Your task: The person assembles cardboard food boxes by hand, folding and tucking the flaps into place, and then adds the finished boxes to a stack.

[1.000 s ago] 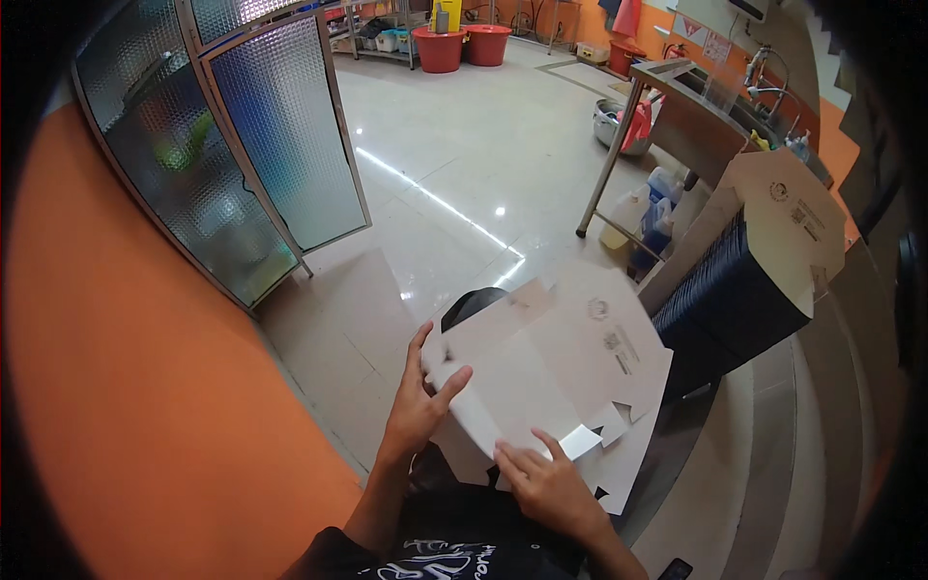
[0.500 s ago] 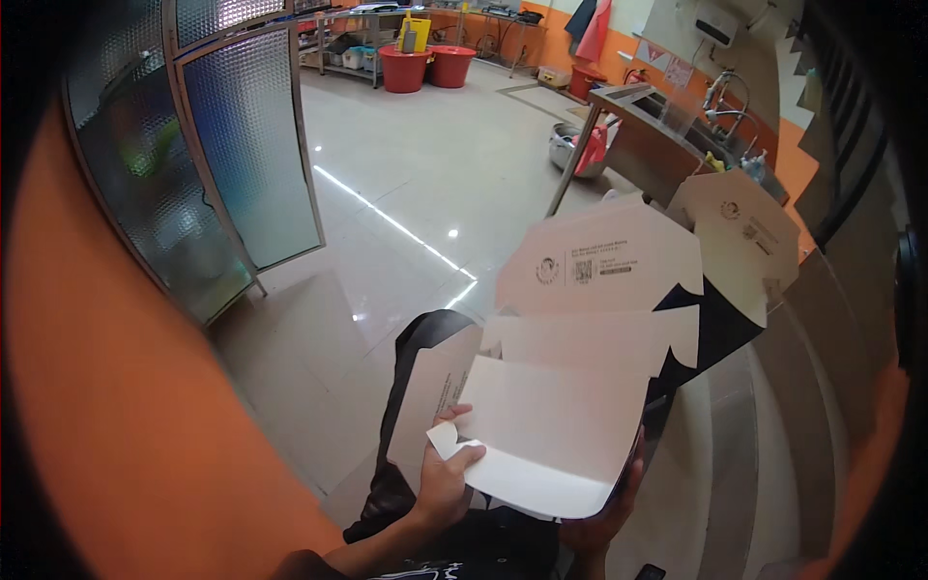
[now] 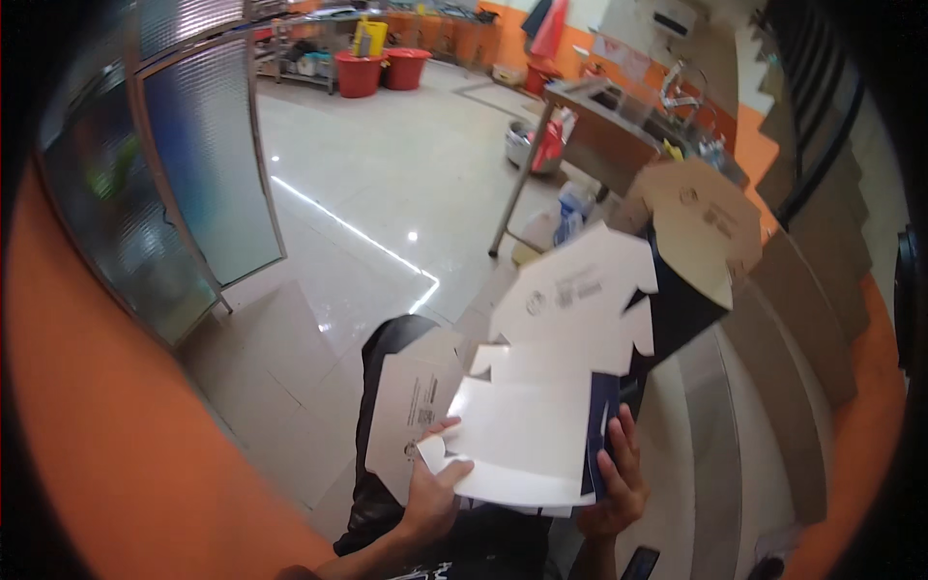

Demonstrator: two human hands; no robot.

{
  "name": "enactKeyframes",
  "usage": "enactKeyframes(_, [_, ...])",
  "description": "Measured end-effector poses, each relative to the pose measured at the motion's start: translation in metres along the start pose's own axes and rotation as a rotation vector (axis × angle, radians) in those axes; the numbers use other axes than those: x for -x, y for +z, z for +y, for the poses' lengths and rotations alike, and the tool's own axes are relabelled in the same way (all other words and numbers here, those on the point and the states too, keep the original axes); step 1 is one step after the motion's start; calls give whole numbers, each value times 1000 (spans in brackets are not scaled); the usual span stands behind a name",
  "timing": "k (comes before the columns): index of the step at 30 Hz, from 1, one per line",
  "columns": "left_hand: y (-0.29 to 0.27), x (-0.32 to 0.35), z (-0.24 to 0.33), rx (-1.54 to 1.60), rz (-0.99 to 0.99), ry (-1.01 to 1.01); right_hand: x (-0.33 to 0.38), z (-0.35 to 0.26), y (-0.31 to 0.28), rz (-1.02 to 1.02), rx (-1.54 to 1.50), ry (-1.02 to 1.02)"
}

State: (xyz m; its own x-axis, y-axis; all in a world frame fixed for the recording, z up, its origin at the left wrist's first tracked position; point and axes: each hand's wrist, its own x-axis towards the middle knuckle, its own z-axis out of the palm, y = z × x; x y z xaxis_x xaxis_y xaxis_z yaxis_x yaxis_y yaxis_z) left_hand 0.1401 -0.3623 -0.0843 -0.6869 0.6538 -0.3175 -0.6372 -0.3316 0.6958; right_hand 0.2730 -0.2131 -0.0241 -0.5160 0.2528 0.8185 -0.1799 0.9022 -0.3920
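2 bare hands hold a half-folded cardboard box [image 3: 541, 406], white inside and dark blue outside, low in the middle of the head view, above the person's lap. The left hand [image 3: 430, 493] grips the box at its lower left corner, the thumb pressed on the white inner panel and the fingers curled behind a flap, so it is closed on the cardboard. The right hand [image 3: 614, 478] holds the box at its right edge, the fingers spread up along the dark blue outer side and clasping it. The box is tilted, its open white panels facing the camera; 1 wide flap rises up and to the right, another flap with small printing hangs to the left beside the left hand.

Just beyond the box, up and to the right, stands a tall stack of flat boxes [image 3: 691, 251], dark blue on the side with a pale brown top sheet; it sits close to the raised flap, though whether they touch cannot be told. Steps [image 3: 773, 387] run down the right side. A shiny pale tiled floor [image 3: 387, 184] spreads ahead. A metal table with a sink [image 3: 619, 121] stands well beyond the stack, and 2 red tubs [image 3: 382, 70] sit far off near the back wall. Frosted glass panels [image 3: 208, 164] stand on the left, next to an orange wall [image 3: 87, 406]
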Motion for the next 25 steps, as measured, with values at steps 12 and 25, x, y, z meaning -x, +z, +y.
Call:
enactKeyframes(12, [-17, -10, 3, 375, -72, 176, 1, 11, -2, -20, 11, -29])
enactKeyframes(25, [-63, -45, -10, 557, -362, 11, 17, 28, 17, -36, -598, 362])
